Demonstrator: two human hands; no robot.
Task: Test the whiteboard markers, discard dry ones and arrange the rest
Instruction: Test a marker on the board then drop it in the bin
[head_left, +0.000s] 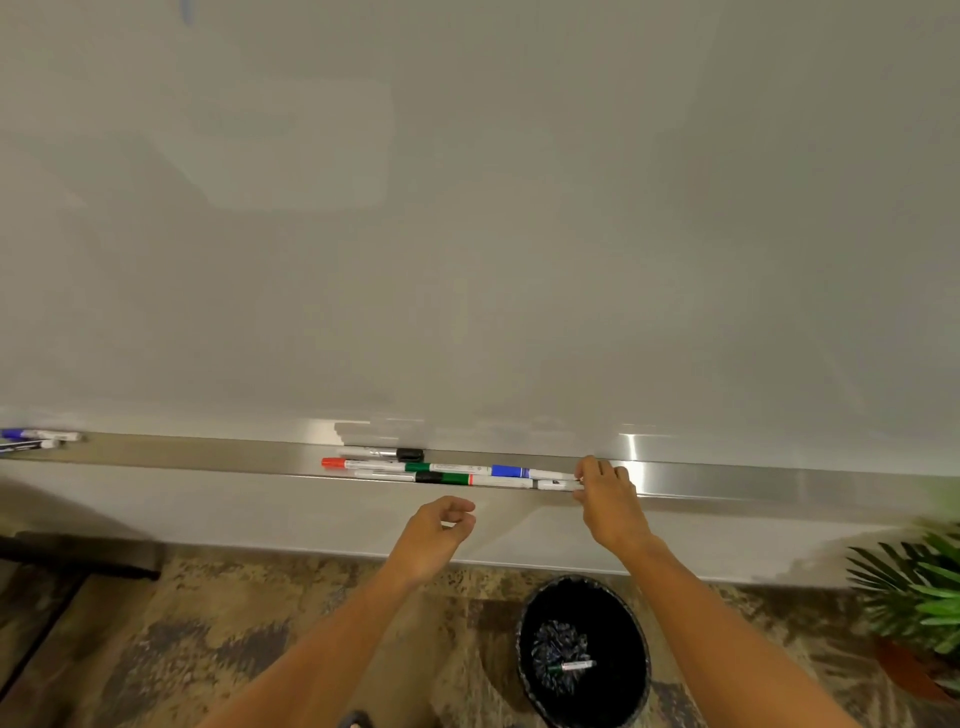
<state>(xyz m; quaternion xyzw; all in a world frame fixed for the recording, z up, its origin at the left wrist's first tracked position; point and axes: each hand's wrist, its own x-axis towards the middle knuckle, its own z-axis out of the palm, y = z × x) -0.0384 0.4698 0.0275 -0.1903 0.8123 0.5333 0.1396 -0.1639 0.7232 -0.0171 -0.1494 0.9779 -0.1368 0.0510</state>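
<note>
Several markers lie on the metal tray (727, 480) under the whiteboard (467, 208): a black-capped one (384, 453) at the back, then a red-capped (358, 463), a green (441, 467) and a blue one (524, 472) end to end, and more markers (447, 478) along the front edge. My right hand (605, 493) pinches the right end of the front marker (556, 485) on the tray. My left hand (436, 535) hovers below the tray, fingers loosely curled, holding nothing. One marker (577, 665) lies in the black bin (530, 613).
Two more markers (36, 439) lie at the tray's far left end. The bin stands on the patterned floor right below my right arm. A green plant (914, 592) stands at the right. A dark object (78, 556) sits low at the left.
</note>
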